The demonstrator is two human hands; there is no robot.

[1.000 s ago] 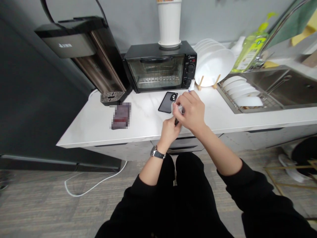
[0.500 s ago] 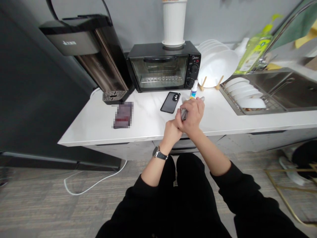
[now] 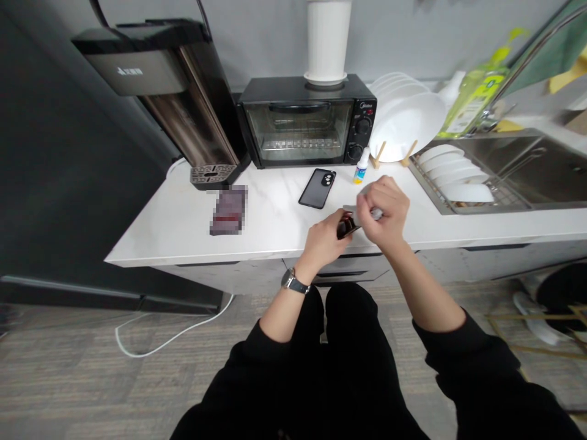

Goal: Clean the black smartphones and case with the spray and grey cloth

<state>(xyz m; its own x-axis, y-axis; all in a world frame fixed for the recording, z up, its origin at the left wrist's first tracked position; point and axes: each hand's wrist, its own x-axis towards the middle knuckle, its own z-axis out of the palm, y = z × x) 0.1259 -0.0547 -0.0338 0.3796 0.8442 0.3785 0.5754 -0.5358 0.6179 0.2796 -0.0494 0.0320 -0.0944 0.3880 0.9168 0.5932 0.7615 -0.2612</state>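
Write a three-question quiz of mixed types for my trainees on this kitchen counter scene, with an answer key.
1. True or false: the phone lies on the counter, apart from both hands.
2. Multiple choice: what stands on top of the toaster oven? A) a white cylindrical container B) a stack of plates C) a green bottle
3. Short answer: which wrist wears the watch?

Key
1. True. The phone lies in front of the toaster oven; the left hand and right hand are nearer the counter's edge, together on a small dark object.
2. A, the white cylindrical container.
3. The left wrist.
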